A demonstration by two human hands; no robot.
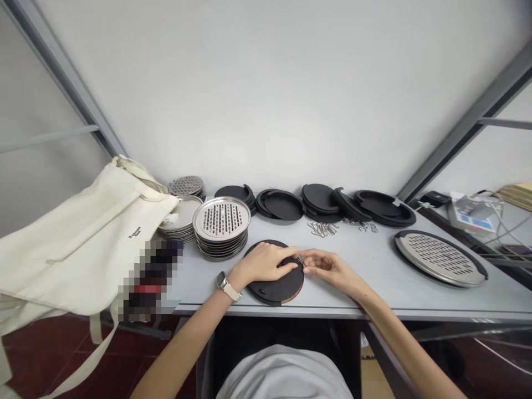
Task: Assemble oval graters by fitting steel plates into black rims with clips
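A black round disc (276,285) lies flat near the table's front edge, with a brownish strip showing along its lower right rim. My left hand (268,260), a watch on its wrist, rests over the disc and holds it, thumb and forefinger reaching to its right side. At that edge my right hand (328,269) pinches a small metal hook (300,260) between thumb and fingers. The fingertips of both hands nearly meet there, and they partly hide the hook. Behind the hands lies a loose pile of similar metal hooks (322,229).
Stacked perforated metal plates (221,219) stand left of the disc. Several black round covers (285,205) line the wall. One metal plate in a black rim (440,257) lies at right. A cream bag (87,238) hangs over the left side. Metal posts (469,122) flank the table (353,299).
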